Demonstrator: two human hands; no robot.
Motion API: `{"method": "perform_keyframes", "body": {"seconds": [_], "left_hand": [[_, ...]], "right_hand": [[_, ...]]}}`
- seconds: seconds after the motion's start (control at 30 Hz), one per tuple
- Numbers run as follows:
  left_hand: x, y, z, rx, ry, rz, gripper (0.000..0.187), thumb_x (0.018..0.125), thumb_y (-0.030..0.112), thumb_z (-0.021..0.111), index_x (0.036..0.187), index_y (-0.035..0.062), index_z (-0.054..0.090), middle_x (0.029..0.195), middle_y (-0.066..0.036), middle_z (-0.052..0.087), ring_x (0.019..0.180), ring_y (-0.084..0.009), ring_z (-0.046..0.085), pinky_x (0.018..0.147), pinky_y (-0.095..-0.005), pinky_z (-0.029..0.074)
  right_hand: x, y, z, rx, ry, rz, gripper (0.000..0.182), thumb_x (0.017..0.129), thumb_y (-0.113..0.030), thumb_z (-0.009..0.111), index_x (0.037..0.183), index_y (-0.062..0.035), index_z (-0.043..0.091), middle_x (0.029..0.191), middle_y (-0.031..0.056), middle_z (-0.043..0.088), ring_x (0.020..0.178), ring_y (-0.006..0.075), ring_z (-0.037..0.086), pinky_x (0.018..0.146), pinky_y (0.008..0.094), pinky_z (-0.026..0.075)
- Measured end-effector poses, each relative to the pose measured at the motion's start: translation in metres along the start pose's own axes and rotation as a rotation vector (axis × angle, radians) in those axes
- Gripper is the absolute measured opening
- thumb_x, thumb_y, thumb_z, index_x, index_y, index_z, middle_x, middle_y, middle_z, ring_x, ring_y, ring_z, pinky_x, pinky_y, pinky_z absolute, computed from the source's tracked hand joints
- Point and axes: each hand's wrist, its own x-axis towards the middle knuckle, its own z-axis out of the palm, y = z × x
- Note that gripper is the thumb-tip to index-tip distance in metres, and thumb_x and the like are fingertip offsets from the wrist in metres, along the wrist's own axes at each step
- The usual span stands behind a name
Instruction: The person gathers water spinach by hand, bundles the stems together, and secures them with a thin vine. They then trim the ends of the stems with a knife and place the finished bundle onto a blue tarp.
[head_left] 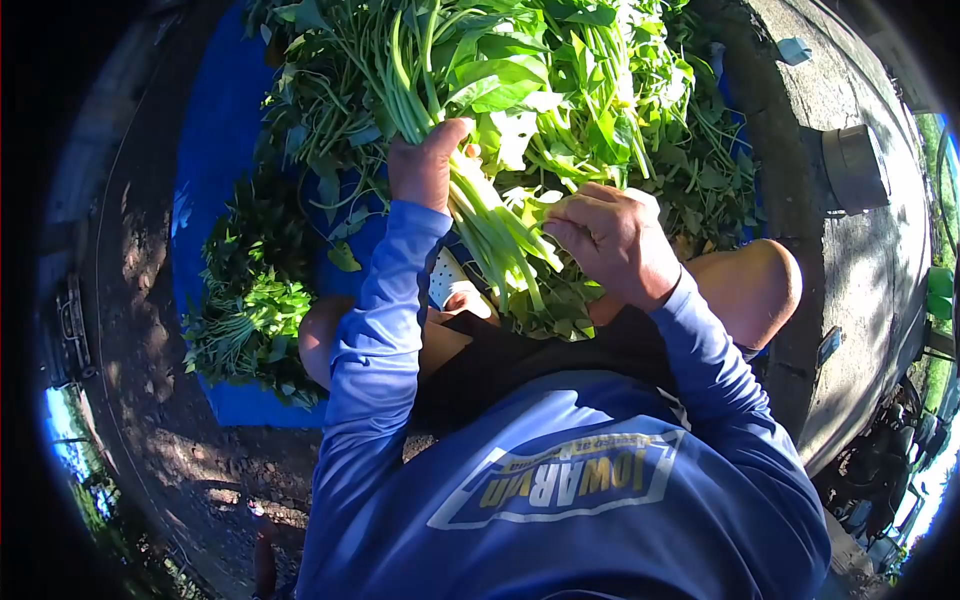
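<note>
My left hand (425,165) is wrapped round a thick bunch of leafy green stems (490,225), its cut ends pointing down toward my lap and its leaves fanning out upward. To the right of those stem ends, my right hand (615,235) is closed, thumb and fingertips pressed together beside the bunch. Whatever lies in that pinch is too small or hidden to make out. Behind both hands spreads a large heap of leafy greens (700,175). Loose leaves also lie below the bunch, between my knees.
A blue tarp (215,140) lies under the greens. At its lower left rests another pile of greens (265,310), with bundled stems. On the right, a concrete ledge (860,280) carries a grey round container (855,168). Bare soil (150,440) borders the tarp on the left.
</note>
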Motion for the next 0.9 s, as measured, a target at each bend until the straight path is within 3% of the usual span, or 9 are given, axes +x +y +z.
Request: {"method": "perform_keyframes", "body": {"seconds": [0.1,0.17,0.3,0.33,0.43,0.5,0.57,0.63,0.9], "left_hand": [[0.008,0.003,-0.001,0.038,0.031,0.122,0.023,0.084,0.006,0.077,0.104,-0.0006,0.069,0.086,-0.010,0.070,0.064,-0.0206,0.067,0.056,-0.0352,0.057],[0.005,0.023,0.010,0.034,0.107,0.078,0.024,0.086,0.009,0.076,0.107,-0.0007,0.068,0.084,-0.011,0.070,0.064,-0.0214,0.067,0.056,-0.0359,0.058],[0.015,0.047,-0.001,0.013,0.082,-0.020,0.023,0.088,0.013,0.074,0.107,0.0010,0.066,0.084,-0.013,0.069,0.062,-0.0221,0.068,0.055,-0.0392,0.060],[0.013,0.054,-0.002,0.043,0.068,-0.033,0.024,0.089,0.016,0.074,0.107,0.0014,0.067,0.083,-0.013,0.070,0.062,-0.0224,0.068,0.056,-0.0393,0.060],[0.009,0.060,-0.003,0.051,0.001,-0.076,0.027,0.091,0.024,0.073,0.107,0.0018,0.069,0.080,-0.014,0.071,0.063,-0.0231,0.070,0.057,-0.0381,0.060],[0.002,0.063,0.003,0.023,-0.059,-0.117,0.028,0.091,0.024,0.072,0.106,0.0016,0.069,0.081,-0.014,0.071,0.064,-0.0229,0.070,0.058,-0.0374,0.060],[0.004,0.057,0.004,-0.007,-0.112,-0.104,0.031,0.092,0.025,0.071,0.111,0.0007,0.069,0.088,-0.013,0.072,0.070,-0.0219,0.071,0.062,-0.0363,0.061],[-0.001,0.051,0.010,-0.055,-0.150,-0.073,0.032,0.092,0.024,0.071,0.113,0.0003,0.068,0.091,-0.012,0.072,0.073,-0.0211,0.072,0.064,-0.0356,0.061],[-0.011,0.048,0.010,0.024,-0.226,-0.018,0.031,0.091,0.019,0.072,0.114,-0.0012,0.070,0.092,-0.011,0.074,0.073,-0.0196,0.071,0.063,-0.0340,0.061]], "right_hand": [[-0.028,-0.005,0.001,0.029,-0.034,0.080,0.012,0.093,-0.015,0.074,0.096,-0.0033,0.075,0.086,0.0124,0.070,0.083,0.0329,0.070,0.077,0.0420,0.057],[-0.049,0.005,0.008,0.113,-0.065,0.057,0.012,0.093,-0.013,0.073,0.096,-0.0017,0.075,0.087,0.0133,0.071,0.085,0.0337,0.070,0.078,0.0421,0.057],[-0.074,0.032,-0.003,0.183,-0.344,0.122,0.025,0.089,-0.017,0.077,0.109,-0.0015,0.077,0.094,0.0173,0.073,0.090,0.0345,0.072,0.083,0.0428,0.058],[-0.064,0.024,-0.018,0.064,-0.312,0.150,0.030,0.087,-0.018,0.078,0.113,-0.0019,0.078,0.096,0.0174,0.073,0.091,0.0345,0.072,0.084,0.0440,0.058],[-0.016,0.002,-0.048,0.178,-0.029,0.227,0.024,0.092,-0.015,0.071,0.111,-0.0016,0.074,0.103,0.0172,0.074,0.091,0.0342,0.072,0.082,0.0430,0.057],[0.012,-0.009,-0.045,0.265,0.073,0.102,0.020,0.093,-0.009,0.067,0.110,-0.0018,0.073,0.103,0.0174,0.073,0.089,0.0340,0.072,0.079,0.0423,0.057],[0.037,-0.002,-0.022,0.305,0.152,-0.151,0.022,0.094,-0.003,0.068,0.116,-0.0005,0.073,0.107,0.0137,0.074,0.087,0.0245,0.071,0.080,0.0358,0.056],[0.060,0.003,-0.001,0.269,0.204,-0.299,0.025,0.094,-0.004,0.067,0.119,-0.0016,0.072,0.118,0.0153,0.073,0.098,0.0341,0.072,0.086,0.0416,0.058],[0.065,0.010,0.007,0.105,-0.083,-0.288,0.026,0.092,-0.018,0.069,0.115,-0.0058,0.075,0.111,0.0166,0.072,0.103,0.0359,0.069,0.092,0.0462,0.055]]}}
